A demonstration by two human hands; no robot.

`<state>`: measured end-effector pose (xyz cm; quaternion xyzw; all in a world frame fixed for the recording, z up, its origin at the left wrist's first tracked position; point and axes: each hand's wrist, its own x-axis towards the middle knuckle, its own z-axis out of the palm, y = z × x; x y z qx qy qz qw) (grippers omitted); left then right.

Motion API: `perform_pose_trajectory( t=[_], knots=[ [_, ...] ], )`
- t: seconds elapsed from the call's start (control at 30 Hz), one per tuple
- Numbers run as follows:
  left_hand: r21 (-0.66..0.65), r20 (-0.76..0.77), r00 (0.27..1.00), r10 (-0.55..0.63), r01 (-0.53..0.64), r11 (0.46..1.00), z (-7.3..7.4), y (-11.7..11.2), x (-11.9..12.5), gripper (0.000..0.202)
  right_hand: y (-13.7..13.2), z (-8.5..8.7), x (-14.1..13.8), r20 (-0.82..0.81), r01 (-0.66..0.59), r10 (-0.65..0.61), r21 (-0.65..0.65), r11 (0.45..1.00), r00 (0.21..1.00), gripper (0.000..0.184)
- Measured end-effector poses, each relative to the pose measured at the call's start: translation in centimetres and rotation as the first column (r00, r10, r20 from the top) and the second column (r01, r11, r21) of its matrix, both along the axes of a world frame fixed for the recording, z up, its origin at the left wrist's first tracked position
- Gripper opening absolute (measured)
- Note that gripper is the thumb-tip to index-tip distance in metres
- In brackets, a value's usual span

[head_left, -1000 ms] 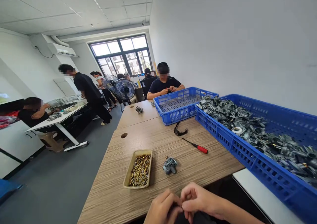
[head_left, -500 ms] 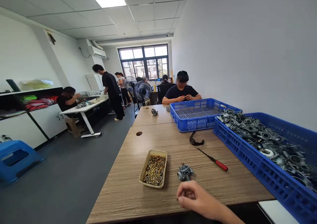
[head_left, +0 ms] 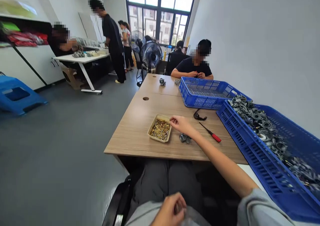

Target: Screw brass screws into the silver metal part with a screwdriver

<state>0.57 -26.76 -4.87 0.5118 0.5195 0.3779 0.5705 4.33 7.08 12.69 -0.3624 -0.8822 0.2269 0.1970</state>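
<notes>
My right hand [head_left: 179, 123] reaches over the table at the right rim of a cream plastic tray [head_left: 150, 132]. Its fingers are pressed together; whatever they may hold is too small to make out. Small brass screw-like pieces [head_left: 160, 130] fill the tray. Beneath my right forearm, a grey metal carburetor [head_left: 184, 138] lies on the table, partly covered. Low over my lap, my left hand [head_left: 172, 207] has its fingers curled in towards the thumb, and its inside is hidden.
A red-handled screwdriver [head_left: 215, 137] and a black curved strap-like item [head_left: 199, 115] lie to the right. One blue crate [head_left: 246, 132] is heaped with metal carburetors; another blue crate [head_left: 200, 103] stands behind. Across the table sits a co-worker [head_left: 193, 66]. A carburetor [head_left: 162, 82] stands farther back.
The view has tilted down, bringing my lap and left hand into sight. My right hand has moved forward and left, from in front of the carburetor to the tray's rim.
</notes>
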Motion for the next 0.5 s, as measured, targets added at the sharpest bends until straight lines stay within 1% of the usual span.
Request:
perform_pose_trajectory(
  t=[0.03,0.1,0.23,0.3,0.4,0.5],
  knots=[
    [0.012,-0.015,0.999,0.047,-0.046,0.999,-0.5,0.6,-0.4,0.02,0.1,-0.4,-0.4,0.038,0.004,-0.005,0.023,1.0,0.999,0.014],
    [0.0,-0.005,0.998,0.068,-0.068,0.998,-0.9,1.2,-1.2,0.023,-0.1,-1.1,-1.0,0.1,-0.039,0.033,0.064,0.997,0.994,0.015],
    [-0.017,0.009,0.994,0.108,-0.108,0.994,-0.6,0.5,-2.8,0.022,-1.4,-2.4,-2.1,0.21,-0.238,0.216,0.089,0.967,0.954,0.015],
    [-0.01,-0.006,0.993,0.121,-0.121,0.993,-0.5,0.2,-3.2,0.021,-2.0,-2.8,-2.7,0.266,-0.303,0.268,0.097,0.948,0.926,0.013],
    [-0.007,-0.02,0.994,0.11,-0.11,0.994,-0.4,0.1,-3.4,0.021,-2.6,-2.8,-3.4,0.343,-0.347,0.3,0.083,0.934,0.89,0.014],
    [-0.012,-0.017,0.995,0.1,-0.1,0.995,-0.2,0.3,-3.4,0.021,-2.9,-2.6,-4.0,0.409,-0.327,0.264,0.091,0.941,0.873,0.013]
  ],
)
